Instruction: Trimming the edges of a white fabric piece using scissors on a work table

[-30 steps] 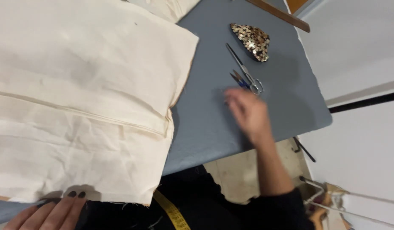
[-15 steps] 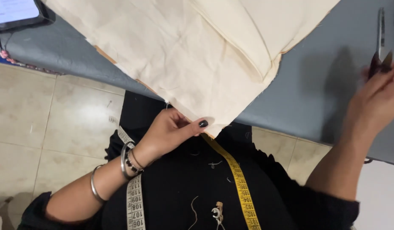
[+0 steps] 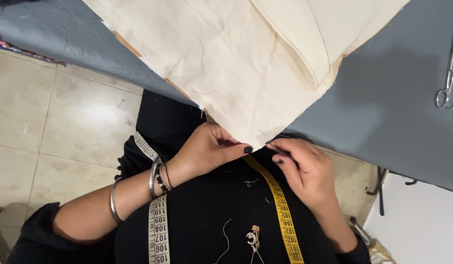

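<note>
A: Report the left side first, taking the cream fabric (image 3: 246, 63) as reference.

B: Left of the fabric's lower corner, the left hand (image 3: 207, 149) is closed in a pinch, thumb and fingers gripping the corner's edge. Two metal bangles and a beaded bracelet (image 3: 160, 177) sit on that wrist. A white measuring tape (image 3: 157, 225) hangs below the wrist, over dark clothing.

A: Position of the fabric?

B: It lies spread on the grey surface (image 3: 393, 112), with its lower corner overhanging the near edge toward the person's body.

A: Right side?

B: Just right of the same corner, the right hand (image 3: 302, 168) is curled, fingertips pinched at the corner's tip. Whether it grips cloth or a loose thread cannot be determined. A yellow measuring tape (image 3: 280, 210) runs below the corner, between the two hands. Well to the right of the fabric, metal scissors (image 3: 449, 73) rest on the surface, untouched.
</note>
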